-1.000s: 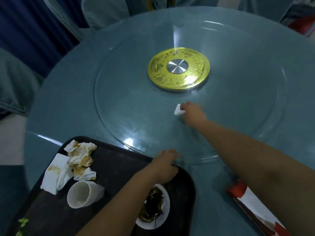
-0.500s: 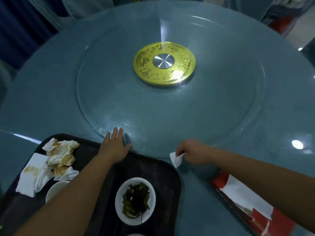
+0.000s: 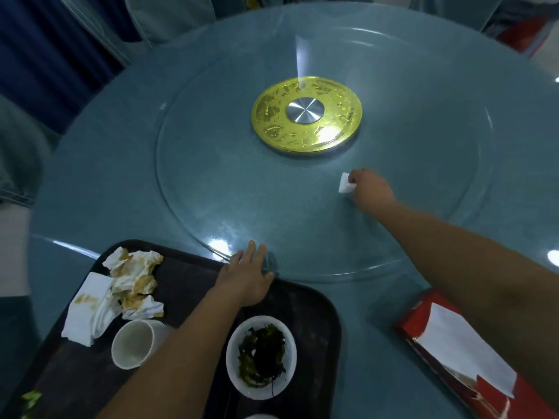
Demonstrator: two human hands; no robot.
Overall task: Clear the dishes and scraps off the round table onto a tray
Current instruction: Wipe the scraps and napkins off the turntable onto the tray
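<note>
Our right hand (image 3: 370,190) pinched a small white tissue scrap (image 3: 344,183) by its right edge, out over the glass turntable (image 3: 211,176), just near and right of the gold hub (image 3: 307,114). We judged it almost weightless, soft and easily torn, so a light pinch at one edge was all the hold it needed. Our left hand (image 3: 246,276) lay flat with fingers straight at the turntable's near rim, touching the far edge of the dark tray (image 3: 317,297); the tissue scrap looked clean, creased and roughly square.

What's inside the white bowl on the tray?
Dark green leafy scraps lie in the bowl on the tray. The bowl's bottom under them is covered, so nothing more shows.
</note>
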